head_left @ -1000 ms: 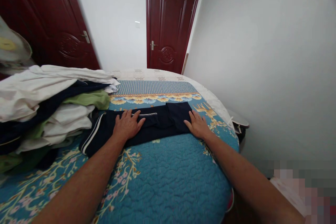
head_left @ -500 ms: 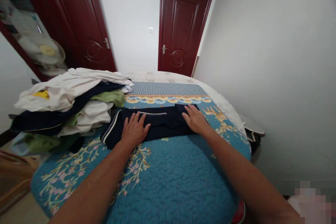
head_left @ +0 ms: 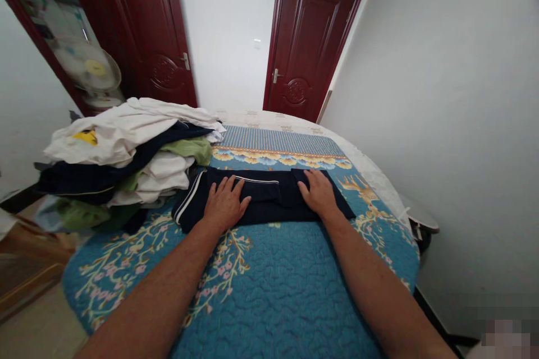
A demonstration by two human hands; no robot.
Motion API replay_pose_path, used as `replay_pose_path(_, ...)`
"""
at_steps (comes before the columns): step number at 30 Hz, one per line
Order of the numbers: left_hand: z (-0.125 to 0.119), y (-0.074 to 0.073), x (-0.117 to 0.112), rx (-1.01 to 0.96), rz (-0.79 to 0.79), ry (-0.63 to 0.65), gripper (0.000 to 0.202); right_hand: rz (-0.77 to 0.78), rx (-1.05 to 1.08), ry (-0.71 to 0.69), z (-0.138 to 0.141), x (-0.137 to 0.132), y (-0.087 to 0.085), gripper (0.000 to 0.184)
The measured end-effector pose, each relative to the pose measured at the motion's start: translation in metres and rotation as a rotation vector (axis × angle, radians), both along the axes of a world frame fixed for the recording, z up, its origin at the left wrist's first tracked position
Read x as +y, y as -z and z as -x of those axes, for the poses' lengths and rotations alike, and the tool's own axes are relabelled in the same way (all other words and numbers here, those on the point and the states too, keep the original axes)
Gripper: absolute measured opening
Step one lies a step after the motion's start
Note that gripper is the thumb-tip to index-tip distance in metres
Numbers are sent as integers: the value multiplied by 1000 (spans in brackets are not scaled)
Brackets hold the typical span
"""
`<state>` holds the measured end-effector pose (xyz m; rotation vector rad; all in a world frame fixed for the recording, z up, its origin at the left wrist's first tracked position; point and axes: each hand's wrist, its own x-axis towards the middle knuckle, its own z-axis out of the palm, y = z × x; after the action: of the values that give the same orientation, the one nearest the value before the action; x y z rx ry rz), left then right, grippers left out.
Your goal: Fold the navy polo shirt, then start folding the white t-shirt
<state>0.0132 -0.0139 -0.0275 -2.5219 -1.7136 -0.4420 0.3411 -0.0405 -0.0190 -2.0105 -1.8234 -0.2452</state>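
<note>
Left hand (head_left: 226, 205) and right hand (head_left: 319, 193) flat, fingers spread, resting on folded white-striped navy cloth garment (head_left: 272, 210) beneath both. Beyond left hand, leftward: rumpled white-navy-green clothing heap (head_left: 126, 151). Under garment: teal floral quilt (head_left: 278, 286).

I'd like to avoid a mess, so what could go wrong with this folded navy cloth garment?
The left hand and right hand both rest on the folded navy cloth garment with white stripes; uneven pressure might shift or crease its layers. The loose heap of white, green and navy clothes sits beside the garment's striped end and could slump onto it.
</note>
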Motion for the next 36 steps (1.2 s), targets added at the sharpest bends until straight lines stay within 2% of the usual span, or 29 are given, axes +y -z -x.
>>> replay_pose_path(2, 2, -4, -1, -15, 6, 2, 64, -53, 10, 192, -27, -8, -6, 60)
replay_pose_path(3, 2, -5, -1, -21, 9, 2, 63, -18, 41, 307, -42, -11, -8, 60)
replay_pose_path(4, 3, -7, -1, -27, 12, 1, 63, 60, 82, 394, -56, -14, -9, 59)
replay_pose_path(6, 4, -10, -1, -34, 13, 0, 62, 236, 162, 462, -79, -18, -10, 53)
replay_pose_path(8, 4, -12, -1, -35, 10, 1, 61, 320, 236, 427, -94, -20, -10, 44)
replay_pose_path(10, 4, -12, -1, -37, 6, 7, 60, 319, 361, 370, -101, -22, -11, 35)
replay_pose_path(16, 6, -10, -1, -67, -1, 17, 58, 252, 1110, 216, -95, -34, -26, 14)
replay_pose_path(19, 7, -8, 0, -85, -5, 19, 59, 307, 1230, 136, -87, -37, -41, 16)
replay_pose_path(24, 7, -7, 0, -103, -6, 21, 59, 393, 1188, -18, -66, -30, -78, 23)
replay_pose_path(27, 8, -8, 0, -109, -2, 20, 58, 375, 1041, -109, -44, -21, -102, 25)
replay_pose_path(30, 8, -9, 0, -118, 5, 23, 57, 297, 798, -128, -14, -9, -119, 28)
replay_pose_path(33, 9, -10, -1, -126, 7, 24, 56, 224, 651, -115, 26, 4, -122, 33)
replay_pose_path(36, 10, -11, -1, -149, -16, 28, 54, 175, 559, -158, 73, 15, -106, 39)
